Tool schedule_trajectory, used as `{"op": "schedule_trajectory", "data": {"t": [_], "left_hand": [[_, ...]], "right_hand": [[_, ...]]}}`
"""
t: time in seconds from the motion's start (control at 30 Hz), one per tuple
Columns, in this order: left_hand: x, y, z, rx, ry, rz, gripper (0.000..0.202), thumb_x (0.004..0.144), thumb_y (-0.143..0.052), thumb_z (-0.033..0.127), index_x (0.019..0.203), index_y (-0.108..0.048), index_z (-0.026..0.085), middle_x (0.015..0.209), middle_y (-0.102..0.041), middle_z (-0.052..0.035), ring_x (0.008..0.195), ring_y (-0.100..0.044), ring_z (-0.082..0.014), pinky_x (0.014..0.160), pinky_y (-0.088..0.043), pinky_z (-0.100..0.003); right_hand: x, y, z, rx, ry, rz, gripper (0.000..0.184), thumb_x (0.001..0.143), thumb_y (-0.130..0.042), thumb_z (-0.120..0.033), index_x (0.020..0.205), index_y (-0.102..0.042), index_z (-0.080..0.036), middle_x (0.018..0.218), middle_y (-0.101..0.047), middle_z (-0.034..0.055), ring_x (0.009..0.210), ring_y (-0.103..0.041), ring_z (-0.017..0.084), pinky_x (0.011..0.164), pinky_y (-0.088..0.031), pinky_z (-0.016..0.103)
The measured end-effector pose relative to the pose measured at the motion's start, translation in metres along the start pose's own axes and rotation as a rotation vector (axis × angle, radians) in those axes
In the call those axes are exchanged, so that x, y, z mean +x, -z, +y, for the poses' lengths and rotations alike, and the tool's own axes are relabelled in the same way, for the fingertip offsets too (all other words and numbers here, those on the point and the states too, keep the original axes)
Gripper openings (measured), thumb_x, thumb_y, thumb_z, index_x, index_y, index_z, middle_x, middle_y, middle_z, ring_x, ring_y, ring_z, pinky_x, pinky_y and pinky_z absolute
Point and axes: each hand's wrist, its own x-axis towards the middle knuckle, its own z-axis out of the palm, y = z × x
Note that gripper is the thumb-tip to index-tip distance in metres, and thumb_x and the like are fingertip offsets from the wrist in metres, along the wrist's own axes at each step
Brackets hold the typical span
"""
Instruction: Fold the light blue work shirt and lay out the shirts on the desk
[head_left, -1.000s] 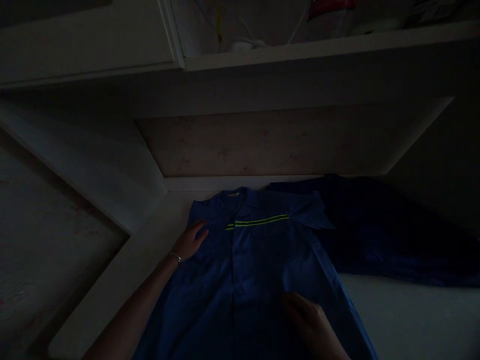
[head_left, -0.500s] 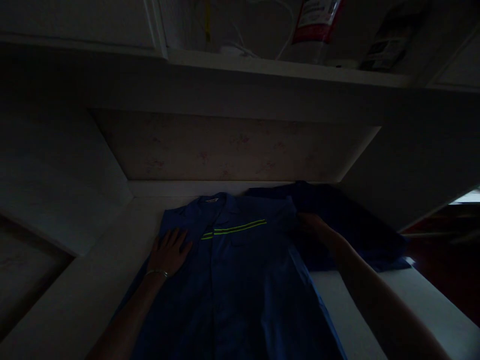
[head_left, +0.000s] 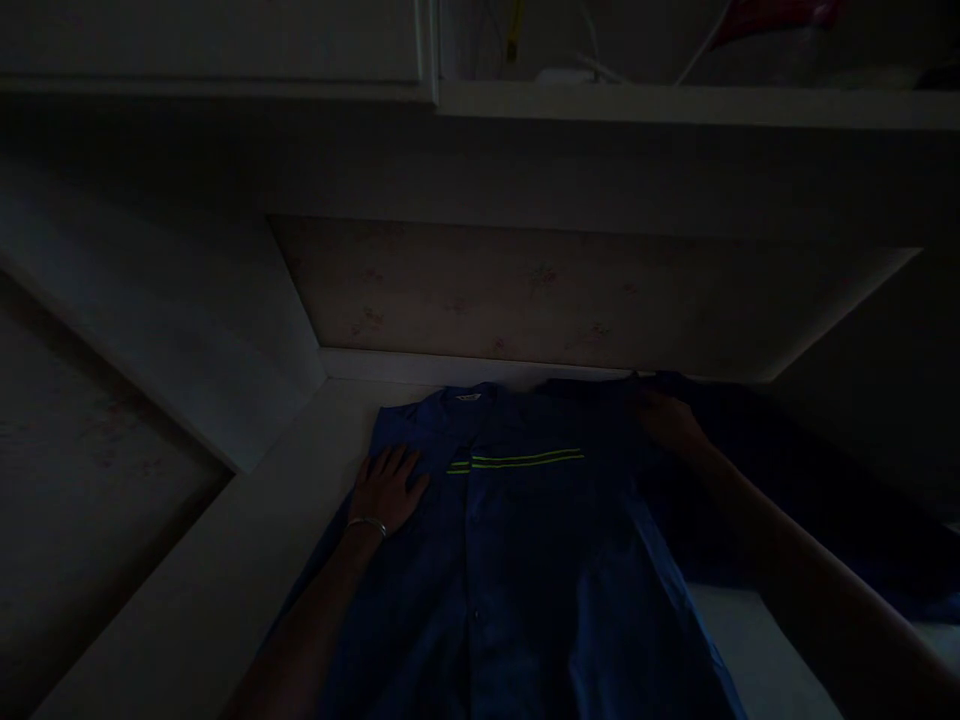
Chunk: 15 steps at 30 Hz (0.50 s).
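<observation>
A blue shirt [head_left: 525, 560], collar at twelve o'clock, lies spread on a pale bench [head_left: 187, 590] at six o'clock in the dim head view. The cloth looks light, soft and matt, likely to crease and slump rather than break; shoulder seams and sleeve edges seem the surest places to take hold. Two thin yellow-green stripes [head_left: 525, 460] cross the chest, a small pale label [head_left: 469, 397] sits inside the collar, and a buttoned placket runs down toward six. At the shirt's ten o'clock, the left hand [head_left: 386, 490] presses flat, its grip open and fingers spread, a slim shiny bracelet [head_left: 371, 524] at the wrist. At one o'clock, the right hand [head_left: 667, 420] is at the shoulder; in the gloom, whether its grip closes on fabric cannot be told. Darker, rumpled blue cloth [head_left: 795, 450] lies at two o'clock. Beyond, at twelve, stands a flower-patterned panel [head_left: 465, 290] beneath a straight-edged shelf [head_left: 675, 103].
</observation>
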Motion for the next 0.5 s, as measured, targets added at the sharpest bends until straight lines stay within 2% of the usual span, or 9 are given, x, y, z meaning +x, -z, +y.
{"op": "schedule_trajectory", "data": {"t": [0.13, 0.2, 0.27, 0.3, 0.37, 0.43, 0.5], "left_hand": [[0.0, 0.0, 0.0, 0.008, -0.004, 0.0, 0.057, 0.093, -0.031, 0.058, 0.139, -0.049, 0.03, 0.151, -0.044, -0.0045, 0.138, -0.036, -0.0297, 0.115, -0.018, -0.053], [0.0, 0.0, 0.0, 0.013, -0.002, -0.004, 0.057, 0.093, -0.031, 0.058, 0.139, -0.049, 0.03, 0.151, -0.043, -0.004, 0.139, -0.035, -0.029, 0.115, -0.018, -0.053], [0.0, 0.001, 0.001, 0.02, 0.003, -0.017, 0.057, 0.093, -0.03, 0.058, 0.14, -0.049, 0.03, 0.152, -0.042, -0.0038, 0.139, -0.034, -0.0286, 0.116, -0.017, -0.052], [0.0, 0.001, 0.001, 0.024, 0.005, -0.022, 0.058, 0.093, -0.03, 0.059, 0.14, -0.048, 0.03, 0.152, -0.042, -0.0037, 0.139, -0.034, -0.0286, 0.116, -0.017, -0.052], [0.0, 0.001, 0.001, 0.034, 0.006, -0.026, 0.058, 0.093, -0.03, 0.059, 0.141, -0.048, 0.03, 0.153, -0.041, -0.0038, 0.14, -0.034, -0.0285, 0.116, -0.017, -0.051], [0.0, 0.001, 0.001, 0.04, 0.004, -0.024, 0.059, 0.093, -0.03, 0.06, 0.141, -0.047, 0.031, 0.153, -0.041, -0.0037, 0.14, -0.034, -0.0283, 0.116, -0.017, -0.051], [-0.001, 0.0, 0.0, 0.038, 0.001, -0.022, 0.059, 0.093, -0.029, 0.059, 0.141, -0.046, 0.031, 0.153, -0.041, -0.0035, 0.14, -0.033, -0.0282, 0.116, -0.017, -0.051]], "right_hand": [[-0.039, -0.004, -0.059, -0.251, 0.262, -0.122, 0.045, 0.098, -0.036, -0.04, 0.134, -0.055, -0.021, 0.101, -0.073, 0.0158, 0.09, -0.07, 0.033, 0.077, -0.049, 0.04], [-0.063, -0.014, -0.087, -0.284, 0.388, -0.223, 0.048, 0.098, -0.034, -0.044, 0.137, -0.053, -0.023, 0.098, -0.073, 0.0143, 0.088, -0.07, 0.032, 0.076, -0.05, 0.04], [-0.082, -0.029, -0.106, -0.257, 0.476, -0.313, 0.055, 0.096, -0.036, -0.054, 0.137, -0.052, -0.022, 0.102, -0.073, 0.0137, 0.092, -0.069, 0.031, 0.078, -0.051, 0.039], [-0.087, -0.038, -0.111, -0.229, 0.505, -0.315, 0.059, 0.095, -0.035, -0.058, 0.137, -0.052, -0.021, 0.108, -0.072, 0.0141, 0.098, -0.068, 0.031, 0.081, -0.051, 0.039], [-0.093, -0.06, -0.111, -0.184, 0.536, -0.22, 0.061, 0.096, -0.032, -0.06, 0.139, -0.05, -0.021, 0.129, -0.062, 0.0137, 0.117, -0.059, 0.029, 0.095, -0.047, 0.04], [-0.094, -0.086, -0.102, -0.196, 0.54, -0.107, 0.057, 0.098, -0.029, -0.055, 0.142, -0.046, -0.024, 0.148, -0.045, 0.0101, 0.135, -0.041, 0.029, 0.109, -0.033, 0.049], [-0.094, -0.112, -0.09, -0.238, 0.532, -0.11, 0.055, 0.098, -0.028, -0.054, 0.145, -0.042, -0.028, 0.155, -0.035, 0.0068, 0.143, -0.026, 0.032, 0.113, -0.017, 0.06]]}}
